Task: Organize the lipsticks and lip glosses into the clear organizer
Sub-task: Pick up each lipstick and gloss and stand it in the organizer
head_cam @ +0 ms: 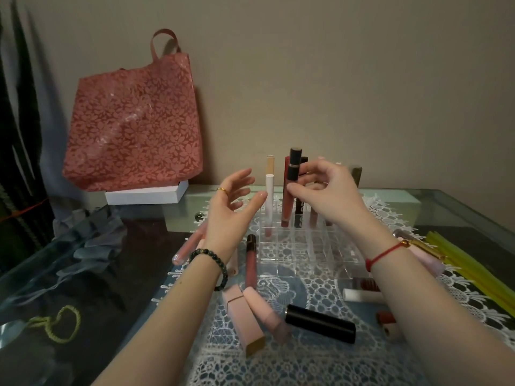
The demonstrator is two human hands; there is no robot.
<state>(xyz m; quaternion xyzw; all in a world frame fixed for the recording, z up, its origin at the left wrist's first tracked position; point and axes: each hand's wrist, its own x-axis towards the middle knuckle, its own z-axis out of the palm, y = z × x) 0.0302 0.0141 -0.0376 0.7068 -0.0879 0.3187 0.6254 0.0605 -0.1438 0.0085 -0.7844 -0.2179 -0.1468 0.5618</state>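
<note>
The clear organizer (pixel 306 247) sits on a lace mat, with several tubes upright in its back row, among them a white-and-beige tube (pixel 269 190) and a red gloss (pixel 286 201). My right hand (pixel 328 193) pinches a black-capped lip gloss (pixel 294 164) upright at that back row; my thumb hides its lower end. My left hand (pixel 232 203) hovers open just left of the organizer, holding nothing. Loose on the mat lie a black lipstick (pixel 320 327), two pink square lipsticks (pixel 242 319), a dark-capped pink gloss (pixel 250 263) and a white tube (pixel 362 295).
A red floral tote bag (pixel 131 126) leans on the wall atop a white box (pixel 146 195) at the back left. Grey fabric (pixel 89 240) and a green cord (pixel 60 323) lie left. Yellow sticks (pixel 462 260) and a gold-trimmed pink tube (pixel 420 250) lie right.
</note>
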